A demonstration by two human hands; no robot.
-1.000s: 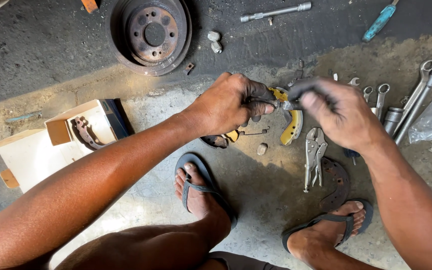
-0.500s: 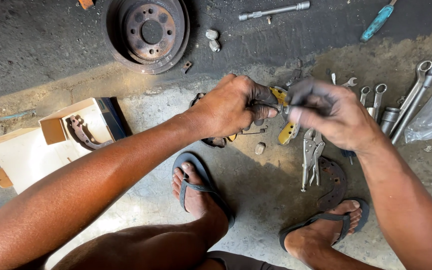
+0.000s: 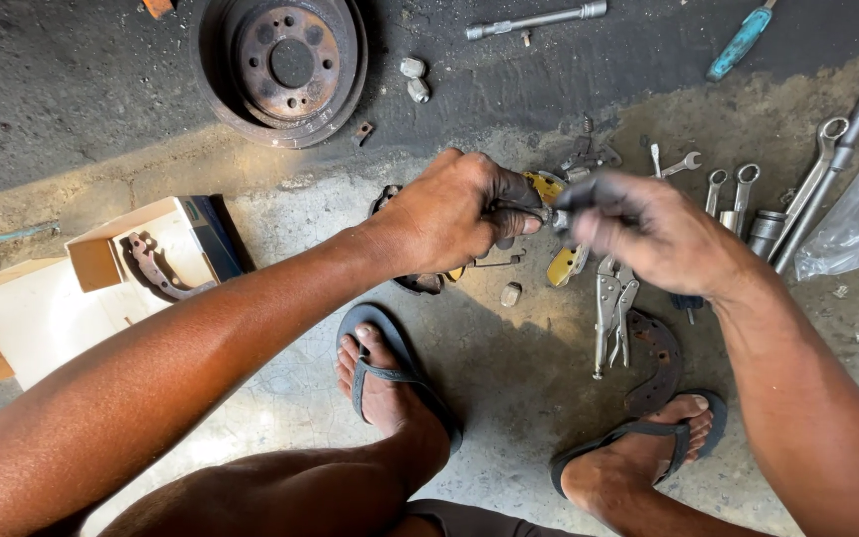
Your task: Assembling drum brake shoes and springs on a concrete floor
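Head view: left hand (image 3: 449, 214) and right hand (image 3: 648, 234) both clench yellow-handled pliers (image 3: 559, 224) just above locking pliers (image 3: 613, 308) on floor; brake drum (image 3: 285, 65) well beyond. Steady, square grip advisable.

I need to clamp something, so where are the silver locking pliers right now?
The silver locking pliers lie on the concrete floor just below the right hand, beside the curved dark brake shoe.

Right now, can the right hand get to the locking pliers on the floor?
Probably yes. The locking pliers lie in the open just below the right hand, nothing over them. But that hand and the left hand both grip a small yellow-handled part, so it would have to let go first.
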